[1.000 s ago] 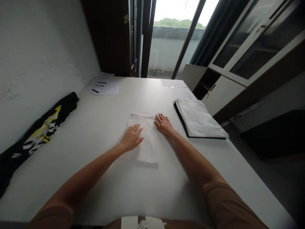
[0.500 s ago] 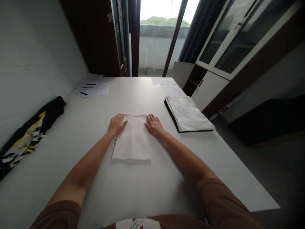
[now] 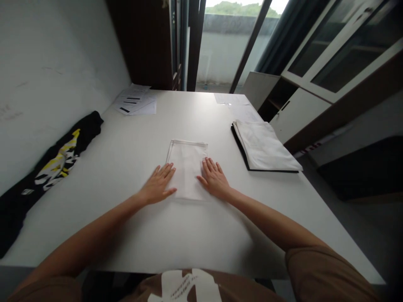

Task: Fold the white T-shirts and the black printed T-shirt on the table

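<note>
A folded white cloth in a clear plastic bag (image 3: 187, 161) lies flat in the middle of the white table (image 3: 195, 235). My left hand (image 3: 158, 183) rests flat on the bag's near left corner, fingers stretched out. My right hand (image 3: 214, 178) lies flat on its near right corner, fingers spread. Neither hand holds anything.
A stack of folded white cloths on a black board (image 3: 264, 147) lies to the right. A black and yellow garment (image 3: 52, 161) lies along the left wall. Printed papers (image 3: 135, 104) sit at the far left corner, more sheets (image 3: 231, 100) at the far right. Cabinets stand at right.
Both hands have slid from the bag's far end back along its sides to its near corners. The bag stays in place.
</note>
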Tool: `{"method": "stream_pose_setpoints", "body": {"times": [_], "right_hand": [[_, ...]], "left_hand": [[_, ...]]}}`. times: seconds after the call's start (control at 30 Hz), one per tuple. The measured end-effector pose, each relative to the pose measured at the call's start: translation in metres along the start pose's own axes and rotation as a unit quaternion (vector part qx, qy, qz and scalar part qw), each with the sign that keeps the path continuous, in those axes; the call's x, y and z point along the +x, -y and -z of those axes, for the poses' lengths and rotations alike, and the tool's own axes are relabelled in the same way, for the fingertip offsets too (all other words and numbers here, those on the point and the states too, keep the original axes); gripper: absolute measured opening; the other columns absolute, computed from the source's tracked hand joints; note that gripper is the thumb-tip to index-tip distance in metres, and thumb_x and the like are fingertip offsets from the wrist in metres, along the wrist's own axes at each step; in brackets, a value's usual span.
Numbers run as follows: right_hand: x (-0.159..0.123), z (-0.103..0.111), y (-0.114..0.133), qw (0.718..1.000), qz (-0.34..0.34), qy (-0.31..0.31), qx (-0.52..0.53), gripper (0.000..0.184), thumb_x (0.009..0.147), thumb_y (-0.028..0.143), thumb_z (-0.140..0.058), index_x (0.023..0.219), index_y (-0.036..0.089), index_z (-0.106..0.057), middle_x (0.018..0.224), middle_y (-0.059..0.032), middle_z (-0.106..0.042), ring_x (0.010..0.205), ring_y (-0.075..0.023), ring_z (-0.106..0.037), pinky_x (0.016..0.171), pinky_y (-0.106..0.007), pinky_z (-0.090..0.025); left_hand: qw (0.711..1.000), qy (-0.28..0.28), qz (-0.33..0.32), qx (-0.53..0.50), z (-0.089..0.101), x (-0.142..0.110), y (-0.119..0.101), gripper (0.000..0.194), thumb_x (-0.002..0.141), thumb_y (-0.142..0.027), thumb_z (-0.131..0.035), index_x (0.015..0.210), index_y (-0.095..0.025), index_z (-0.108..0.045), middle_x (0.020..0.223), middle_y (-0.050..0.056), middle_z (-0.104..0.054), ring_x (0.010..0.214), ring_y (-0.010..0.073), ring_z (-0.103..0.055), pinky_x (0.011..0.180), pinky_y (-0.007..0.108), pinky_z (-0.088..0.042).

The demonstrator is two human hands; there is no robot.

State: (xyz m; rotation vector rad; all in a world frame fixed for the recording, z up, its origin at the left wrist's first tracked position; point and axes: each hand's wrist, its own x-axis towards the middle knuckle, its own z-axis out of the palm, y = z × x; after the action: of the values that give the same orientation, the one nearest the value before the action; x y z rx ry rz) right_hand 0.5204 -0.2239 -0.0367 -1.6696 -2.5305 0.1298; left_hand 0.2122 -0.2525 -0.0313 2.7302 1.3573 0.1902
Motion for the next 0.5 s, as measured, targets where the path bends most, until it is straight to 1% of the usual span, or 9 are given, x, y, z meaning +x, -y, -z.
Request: {"method": "stream_pose_setpoints", "body": {"times": [0.1, 0.17, 0.2, 0.27, 0.33, 0.4, 0.47, 0.5], "right_hand": [[-0.022, -0.001, 0.026, 0.996, 0.084, 0.005, 0.018, 0.082, 0.104, 0.064, -0.031, 0.165, 0.010, -0.022, 0.171, -0.0165, -0.014, 0.159, -0.0290, -0.009, 0.129, -0.050, -0.011], [-0.036, -0.002, 0.035, 0.995, 0.101, 0.013, 0.023, 0.081, 0.105, 0.064, -0.031, 0.165, 0.011, -0.023, 0.171, -0.0160, -0.013, 0.159, -0.0290, -0.009, 0.129, -0.050, -0.012], [-0.042, -0.002, 0.034, 0.995, 0.100, 0.014, 0.022, 0.080, 0.105, 0.063, -0.031, 0.165, 0.011, -0.023, 0.171, -0.0158, -0.013, 0.159, -0.0291, -0.009, 0.129, -0.050, -0.012], [-0.051, -0.001, 0.026, 0.996, 0.090, 0.013, 0.019, 0.078, 0.106, 0.061, -0.032, 0.165, 0.012, -0.023, 0.171, -0.0153, -0.013, 0.159, -0.0290, -0.010, 0.129, -0.051, -0.012], [-0.059, -0.001, 0.011, 0.997, 0.072, 0.009, 0.018, 0.076, 0.106, 0.059, -0.034, 0.165, 0.013, -0.023, 0.170, -0.0151, -0.015, 0.159, -0.0291, -0.012, 0.128, -0.052, -0.013], [-0.065, -0.001, -0.001, 0.999, 0.041, 0.000, 0.026, 0.074, 0.105, 0.056, -0.037, 0.164, 0.013, -0.026, 0.170, -0.0153, -0.019, 0.158, -0.0293, -0.015, 0.128, -0.052, -0.014], [-0.069, -0.001, -0.008, 0.999, 0.007, -0.015, 0.051, 0.069, 0.105, 0.052, -0.041, 0.161, 0.014, -0.034, 0.169, -0.0148, -0.025, 0.158, -0.0290, -0.018, 0.128, -0.051, -0.015], [-0.069, -0.001, -0.009, 0.997, -0.004, -0.023, 0.072, 0.065, 0.104, 0.049, -0.043, 0.159, 0.015, -0.039, 0.168, -0.0144, -0.028, 0.157, -0.0286, -0.021, 0.128, -0.051, -0.015]], "left_hand": [[0.998, 0.011, -0.063, -0.008, 0.001, -0.010, -0.013, 0.080, 0.103, -0.059, -0.043, 0.167, -0.018, -0.019, 0.173, 0.013, -0.013, 0.160, 0.0290, -0.010, 0.129, 0.050, -0.004], [0.997, 0.026, -0.068, -0.014, 0.002, -0.017, -0.015, 0.078, 0.104, -0.060, -0.041, 0.167, -0.021, -0.017, 0.173, 0.011, -0.012, 0.160, 0.0287, -0.009, 0.128, 0.049, -0.003], [0.997, 0.033, -0.062, -0.016, 0.003, -0.021, -0.013, 0.077, 0.104, -0.060, -0.040, 0.167, -0.023, -0.016, 0.173, 0.011, -0.010, 0.160, 0.0287, -0.008, 0.128, 0.050, -0.004], [0.997, 0.047, -0.051, -0.020, 0.005, -0.031, -0.009, 0.075, 0.105, -0.060, -0.038, 0.167, -0.024, -0.015, 0.173, 0.010, -0.009, 0.160, 0.0286, -0.008, 0.128, 0.050, -0.004], [0.997, 0.055, -0.042, -0.027, 0.006, -0.041, -0.004, 0.074, 0.105, -0.060, -0.037, 0.167, -0.025, -0.016, 0.173, 0.010, -0.009, 0.160, 0.0288, -0.007, 0.128, 0.051, -0.004], [0.997, 0.054, -0.031, -0.046, 0.005, -0.049, 0.000, 0.073, 0.105, -0.060, -0.039, 0.166, -0.025, -0.021, 0.173, 0.009, -0.012, 0.160, 0.0292, -0.009, 0.128, 0.051, -0.005], [0.996, 0.029, 0.001, -0.082, 0.003, -0.051, 0.003, 0.068, 0.105, -0.057, -0.039, 0.164, -0.024, -0.029, 0.172, 0.010, -0.018, 0.159, 0.0288, -0.016, 0.129, 0.051, -0.009], [0.994, 0.003, 0.029, -0.109, 0.001, -0.048, 0.006, 0.065, 0.106, -0.054, -0.038, 0.162, -0.022, -0.034, 0.171, 0.011, -0.023, 0.158, 0.0281, -0.021, 0.128, 0.050, -0.013]]}}
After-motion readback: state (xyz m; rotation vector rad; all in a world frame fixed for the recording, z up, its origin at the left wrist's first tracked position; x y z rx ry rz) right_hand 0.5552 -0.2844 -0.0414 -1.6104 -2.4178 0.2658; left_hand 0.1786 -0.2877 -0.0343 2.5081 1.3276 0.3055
